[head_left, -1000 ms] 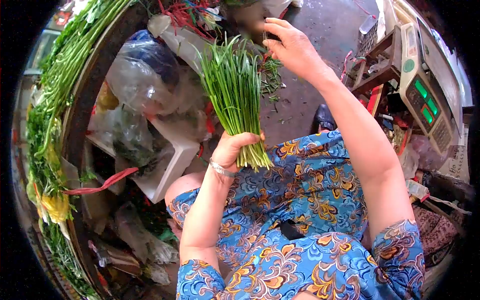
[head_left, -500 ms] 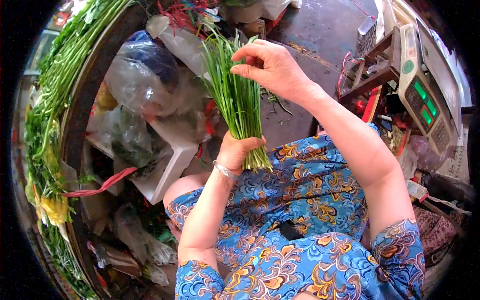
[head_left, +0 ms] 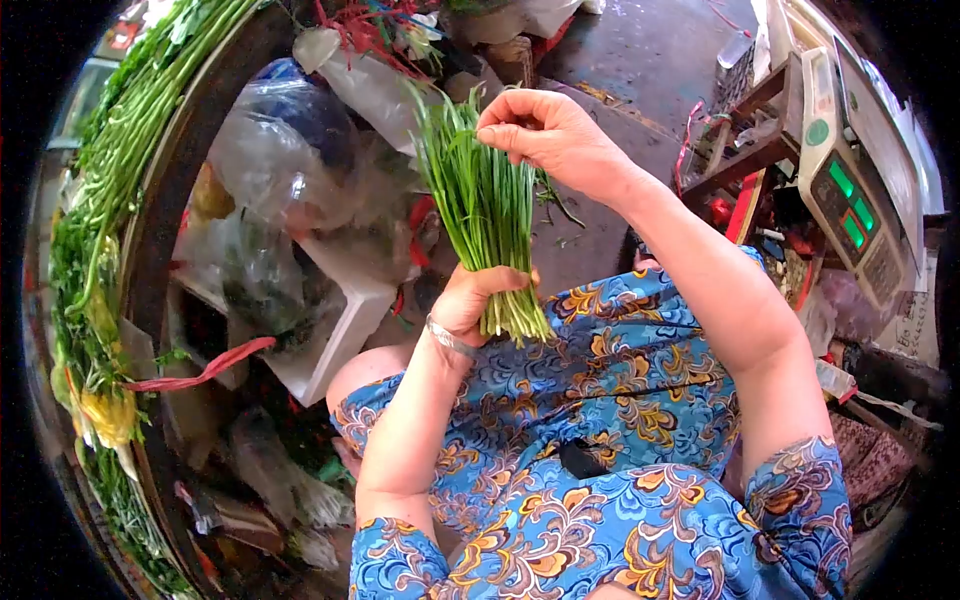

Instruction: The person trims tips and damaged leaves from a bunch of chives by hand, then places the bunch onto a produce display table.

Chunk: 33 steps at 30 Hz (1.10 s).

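Note:
My left hand (head_left: 478, 298) is wrapped round the lower stalks of a bunch of garlic chives (head_left: 480, 205). The pale cut ends stick out below my fist, toward my lap, and the green leaves fan upward. A metal bracelet (head_left: 450, 340) circles that wrist. By the leaf tips, at the bunch's upper right, my right hand (head_left: 545, 130) has its thumb and forefinger closed in a pinch against the leaves. Whether a leaf lies between those fingertips is too small to make out.
At right stands a scale (head_left: 850, 200) with lit green and red digits, beside a wooden stool (head_left: 745, 145). Plastic bags (head_left: 280, 150) and a white foam box (head_left: 350, 320) lie left of the chives. Greens (head_left: 120, 150) line a curved ledge along the left edge. Loose scraps (head_left: 562, 208) lie on the floor.
The bunch has shifted slightly right, and its tips have tilted lower. My right hand has moved a little right and down, its fingers still curled by the leaf tips.

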Each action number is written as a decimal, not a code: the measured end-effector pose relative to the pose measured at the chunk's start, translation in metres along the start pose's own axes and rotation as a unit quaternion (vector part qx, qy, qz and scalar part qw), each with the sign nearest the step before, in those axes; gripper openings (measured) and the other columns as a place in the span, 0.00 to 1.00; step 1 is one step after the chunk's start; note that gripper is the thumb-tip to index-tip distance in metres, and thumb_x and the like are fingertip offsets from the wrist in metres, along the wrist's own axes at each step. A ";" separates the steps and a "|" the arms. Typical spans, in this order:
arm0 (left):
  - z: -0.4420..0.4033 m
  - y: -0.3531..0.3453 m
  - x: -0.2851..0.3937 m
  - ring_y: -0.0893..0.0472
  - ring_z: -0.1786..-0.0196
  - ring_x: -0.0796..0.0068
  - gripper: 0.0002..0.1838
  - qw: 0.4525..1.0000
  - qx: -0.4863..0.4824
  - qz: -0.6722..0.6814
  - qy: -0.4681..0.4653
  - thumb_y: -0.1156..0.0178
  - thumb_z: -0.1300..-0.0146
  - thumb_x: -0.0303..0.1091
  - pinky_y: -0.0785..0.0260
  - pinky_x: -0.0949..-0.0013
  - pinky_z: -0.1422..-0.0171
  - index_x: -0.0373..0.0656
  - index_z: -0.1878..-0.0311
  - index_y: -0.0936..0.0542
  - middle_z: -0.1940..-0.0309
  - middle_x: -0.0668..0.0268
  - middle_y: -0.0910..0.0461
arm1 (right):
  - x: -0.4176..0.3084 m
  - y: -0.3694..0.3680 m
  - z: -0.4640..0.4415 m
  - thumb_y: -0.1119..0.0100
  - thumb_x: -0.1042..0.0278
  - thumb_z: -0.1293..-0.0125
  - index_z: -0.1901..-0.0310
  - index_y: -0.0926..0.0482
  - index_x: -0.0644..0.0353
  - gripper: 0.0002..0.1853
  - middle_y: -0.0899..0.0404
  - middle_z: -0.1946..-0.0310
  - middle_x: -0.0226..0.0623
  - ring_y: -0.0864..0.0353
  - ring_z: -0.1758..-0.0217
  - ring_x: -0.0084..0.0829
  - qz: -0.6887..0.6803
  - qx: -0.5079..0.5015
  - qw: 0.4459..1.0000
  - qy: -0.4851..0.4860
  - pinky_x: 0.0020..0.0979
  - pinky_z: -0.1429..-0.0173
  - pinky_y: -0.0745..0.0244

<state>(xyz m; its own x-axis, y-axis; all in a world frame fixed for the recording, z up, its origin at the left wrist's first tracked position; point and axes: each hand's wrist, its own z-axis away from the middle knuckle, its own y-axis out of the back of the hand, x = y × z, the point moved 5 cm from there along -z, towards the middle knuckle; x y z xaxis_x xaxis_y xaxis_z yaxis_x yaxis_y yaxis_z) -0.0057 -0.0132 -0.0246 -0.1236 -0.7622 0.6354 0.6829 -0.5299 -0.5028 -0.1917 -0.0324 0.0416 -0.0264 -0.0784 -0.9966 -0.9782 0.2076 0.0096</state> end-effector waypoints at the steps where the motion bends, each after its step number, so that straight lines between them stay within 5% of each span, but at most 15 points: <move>1: 0.001 -0.001 0.001 0.17 0.62 0.65 0.30 1.000 -0.014 0.013 0.003 0.36 0.52 0.21 0.21 0.62 0.55 0.36 0.40 0.27 0.61 0.59 0.19 | -0.002 0.000 0.001 0.38 0.64 0.33 0.61 0.18 0.62 0.09 0.21 0.71 0.23 0.27 0.69 0.14 0.000 -0.001 1.000 0.000 0.21 0.65 0.32; 7: 0.001 0.001 0.004 0.17 0.62 0.62 0.30 0.997 -0.041 0.059 -0.002 0.36 0.50 0.22 0.21 0.61 0.56 0.35 0.39 0.28 0.62 0.56 0.18 | -0.007 -0.005 0.008 0.41 0.62 0.30 0.56 0.22 0.59 0.10 0.15 0.58 0.32 0.18 0.62 0.18 -0.140 -0.042 0.989 -0.024 0.19 0.64 0.29; 15: 0.001 0.005 0.007 0.17 0.61 0.63 0.31 0.997 -0.031 0.061 -0.040 0.38 0.50 0.19 0.20 0.57 0.53 0.34 0.39 0.29 0.61 0.56 0.18 | -0.002 -0.003 0.010 0.42 0.64 0.29 0.52 0.23 0.60 0.11 0.17 0.62 0.30 0.19 0.64 0.19 -0.230 -0.051 0.970 -0.056 0.19 0.63 0.27; 20: 0.000 0.008 0.007 0.17 0.61 0.63 0.30 0.997 -0.028 0.053 -0.043 0.38 0.49 0.19 0.20 0.57 0.54 0.35 0.39 0.29 0.61 0.56 0.18 | -0.012 -0.002 0.012 0.38 0.70 0.33 0.42 0.24 0.57 0.18 0.24 0.70 0.22 0.25 0.66 0.15 -0.034 -0.041 0.998 0.039 0.20 0.61 0.26; 22: 0.000 0.009 0.008 0.17 0.62 0.63 0.30 0.997 -0.027 0.053 -0.040 0.38 0.49 0.19 0.20 0.57 0.55 0.35 0.39 0.29 0.61 0.57 0.18 | -0.008 -0.003 0.014 0.37 0.72 0.35 0.45 0.21 0.56 0.16 0.26 0.70 0.23 0.26 0.64 0.15 -0.042 -0.045 0.998 0.031 0.22 0.59 0.27; 24: 0.001 0.010 0.008 0.17 0.62 0.63 0.30 0.998 -0.018 0.044 -0.030 0.38 0.49 0.19 0.20 0.58 0.55 0.36 0.39 0.28 0.61 0.57 0.18 | -0.011 -0.005 0.017 0.36 0.71 0.35 0.48 0.18 0.58 0.14 0.25 0.68 0.24 0.27 0.63 0.19 0.130 -0.069 0.981 0.126 0.24 0.57 0.29; 28: 0.000 0.010 0.006 0.17 0.62 0.62 0.29 0.999 -0.011 0.027 -0.032 0.37 0.49 0.20 0.20 0.58 0.55 0.36 0.40 0.28 0.61 0.57 0.18 | -0.015 -0.009 0.026 0.34 0.71 0.39 0.54 0.16 0.56 0.10 0.28 0.69 0.34 0.26 0.62 0.29 0.279 -0.105 0.944 0.142 0.31 0.58 0.30; 33: 0.000 0.008 0.008 0.17 0.63 0.62 0.29 0.998 -0.005 0.027 -0.052 0.38 0.49 0.20 0.20 0.59 0.56 0.36 0.40 0.28 0.61 0.57 0.18 | -0.011 -0.010 0.028 0.36 0.69 0.37 0.59 0.17 0.57 0.07 0.28 0.68 0.38 0.24 0.61 0.38 0.329 -0.118 0.925 0.146 0.36 0.58 0.29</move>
<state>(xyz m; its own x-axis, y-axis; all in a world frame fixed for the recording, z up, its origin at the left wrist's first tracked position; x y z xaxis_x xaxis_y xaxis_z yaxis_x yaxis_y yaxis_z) -0.0012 -0.0239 -0.0234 -0.0114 -0.7479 0.6637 0.6793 -0.4929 -0.5438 -0.1759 -0.0067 0.0499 -0.6540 -0.2767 -0.7040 -0.7469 0.0885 0.6591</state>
